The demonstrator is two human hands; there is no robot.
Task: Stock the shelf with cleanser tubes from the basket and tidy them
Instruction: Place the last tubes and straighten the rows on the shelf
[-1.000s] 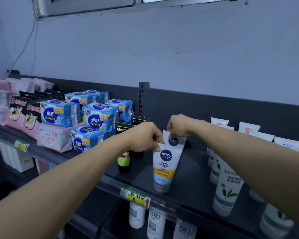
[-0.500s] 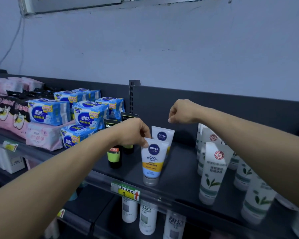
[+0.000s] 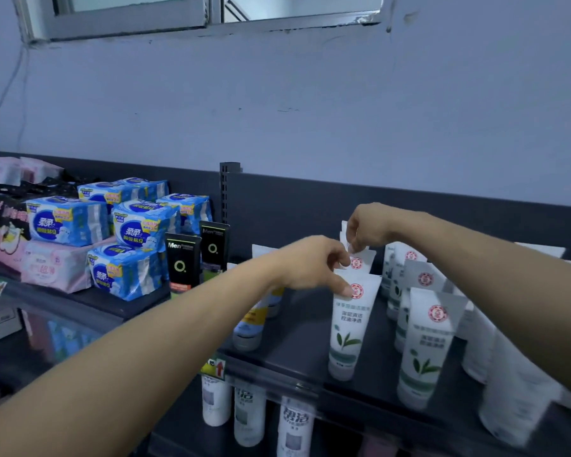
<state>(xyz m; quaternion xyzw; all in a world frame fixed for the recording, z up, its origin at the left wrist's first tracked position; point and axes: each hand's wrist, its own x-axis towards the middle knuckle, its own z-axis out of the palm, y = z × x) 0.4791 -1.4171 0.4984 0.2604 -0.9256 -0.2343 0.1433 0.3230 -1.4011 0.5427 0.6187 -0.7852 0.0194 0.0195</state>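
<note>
The front tube (image 3: 350, 321) is white with a round red emblem near its top, grey-green lettering and a green leaf sprig. The rear tube (image 3: 360, 260) shows the same red emblem on white, and the neighbouring tube (image 3: 424, 344) repeats the leaf pattern. Two black tubes (image 3: 182, 258) carry white lettering and a green ring. The blue packs (image 3: 66, 221) have white panels and yellow labels; the pink packs (image 3: 51, 268) are pale. The shelf (image 3: 297, 328) is dark grey, the wall (image 3: 310, 94) bluish lilac.

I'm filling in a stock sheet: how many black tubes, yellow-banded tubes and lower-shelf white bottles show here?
Black plastic "Men" tubes: 2
White plastic tubes with a yellow band: 2
White plastic bottles on the lower shelf: 3
Total: 7
</note>
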